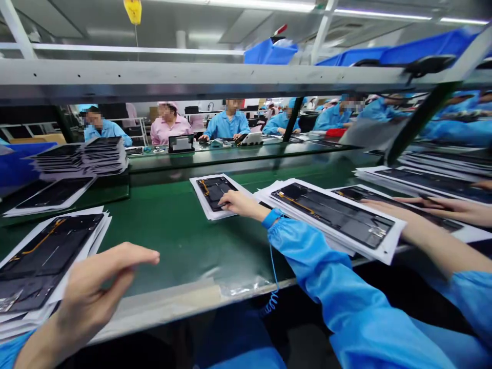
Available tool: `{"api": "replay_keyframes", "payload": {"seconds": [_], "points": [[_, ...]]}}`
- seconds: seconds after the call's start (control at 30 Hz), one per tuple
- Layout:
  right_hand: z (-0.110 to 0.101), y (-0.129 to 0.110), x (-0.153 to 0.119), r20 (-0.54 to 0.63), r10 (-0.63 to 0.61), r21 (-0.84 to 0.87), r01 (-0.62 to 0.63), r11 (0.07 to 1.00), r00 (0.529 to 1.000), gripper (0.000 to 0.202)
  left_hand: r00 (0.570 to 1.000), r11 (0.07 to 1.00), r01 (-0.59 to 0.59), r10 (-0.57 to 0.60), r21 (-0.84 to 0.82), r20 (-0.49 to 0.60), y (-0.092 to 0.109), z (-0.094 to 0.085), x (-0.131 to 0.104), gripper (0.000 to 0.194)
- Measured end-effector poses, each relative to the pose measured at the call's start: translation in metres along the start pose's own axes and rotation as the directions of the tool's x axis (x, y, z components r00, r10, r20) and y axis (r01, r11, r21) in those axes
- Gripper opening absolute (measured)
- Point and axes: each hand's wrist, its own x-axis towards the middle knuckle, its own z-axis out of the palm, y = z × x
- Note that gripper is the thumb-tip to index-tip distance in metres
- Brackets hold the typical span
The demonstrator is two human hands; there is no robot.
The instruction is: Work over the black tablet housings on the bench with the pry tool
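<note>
My left hand (98, 287) hovers at the lower left by a stack of black panels on white sheets (49, 256); its index finger and thumb are apart, and it holds nothing. Further out over the green surface, my right hand (240, 202), with a blue wristband, has its fingertips pinched on top of a small-looking black panel (215, 189) with an orange strip on a white sheet. Whatever is between those fingertips is too small to make out. Beneath and beside my right forearm lies another stack of black panels on white sheets (334, 210).
At the right, another person's hands (453, 210) reach over more panels. Stacked panels (103, 154) stand at the back left beside a blue bin (19, 164). A metal shelf beam (192, 77) crosses above the green surface (165, 230). A coiled blue cord (273, 297) hangs from my wristband.
</note>
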Motion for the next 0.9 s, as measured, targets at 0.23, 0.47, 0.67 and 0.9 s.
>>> {"api": "replay_keyframes", "payload": {"seconds": [0.23, 0.47, 0.67, 0.9], "points": [[0.011, 0.005, -0.014, 0.088, -0.100, -0.057, 0.106, 0.993, 0.991, 0.030, 0.960, 0.988, -0.109, 0.133, -0.109, 0.246, -0.016, 0.051, 0.023, 0.034], [0.016, 0.012, -0.007, 0.050, -0.127, -0.043, 0.129, 0.991, 0.991, 0.028, 0.858, 0.891, 0.361, -0.201, -0.277, 0.473, -0.049, 0.091, 0.055, 0.023], [0.023, 0.005, -0.007, -0.140, -0.104, -0.015, 0.103, 0.995, 0.985, 0.026, 0.641, 0.551, 0.758, -0.535, -0.349, 0.550, -0.103, 0.168, 0.126, 0.024], [0.020, 0.000, -0.006, -0.411, -0.077, 0.108, 0.132, 0.985, 0.908, 0.026, 0.622, 0.337, 0.767, -0.601, -0.546, 0.503, -0.103, 0.228, 0.194, 0.034]]}}
